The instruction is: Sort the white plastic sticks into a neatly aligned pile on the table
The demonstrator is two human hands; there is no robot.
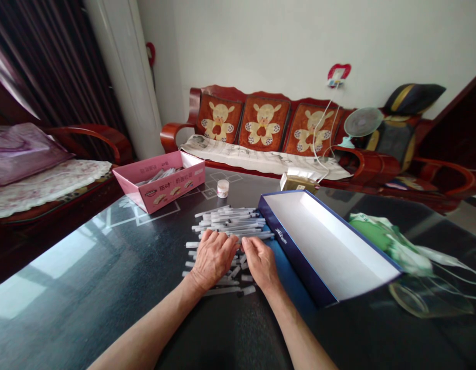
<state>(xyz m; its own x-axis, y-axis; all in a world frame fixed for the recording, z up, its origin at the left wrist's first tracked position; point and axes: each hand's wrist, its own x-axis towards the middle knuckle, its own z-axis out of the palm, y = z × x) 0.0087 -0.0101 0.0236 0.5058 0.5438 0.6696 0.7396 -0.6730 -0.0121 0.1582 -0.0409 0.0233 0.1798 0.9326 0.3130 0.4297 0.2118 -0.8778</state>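
Laying both hands palm down, I reach my bare forearms (145, 329) in from the bottom of the view, angling them toward each other over the dark glass-topped table (87, 267). My left hand (213, 259) rests flat and unclenched on a heap of slim white tubes (230, 223). My right hand (261, 264) lies just beside it, its fingers curving down onto the tubes, though I cannot tell whether they are pinching one. Most tubes in the far part of the heap lie loosely parallel, their long axes running left to right, while those under and nearer my hands sit at mixed angles. Just right of the heap is an open blue cardboard box (295, 252), white inside, its long axis slanting away from me. A crumpled green-and-white plastic bag (388, 241) lies right of the box. Beyond the heap stand a small white lidded jar (222, 188), a pink carton (172, 187) to the jar's left, and a small cardboard packet (297, 182) to its right. Farthest beyond the heap is a red wooden sofa (264, 123), with newspaper (253, 159) spread along its seat.
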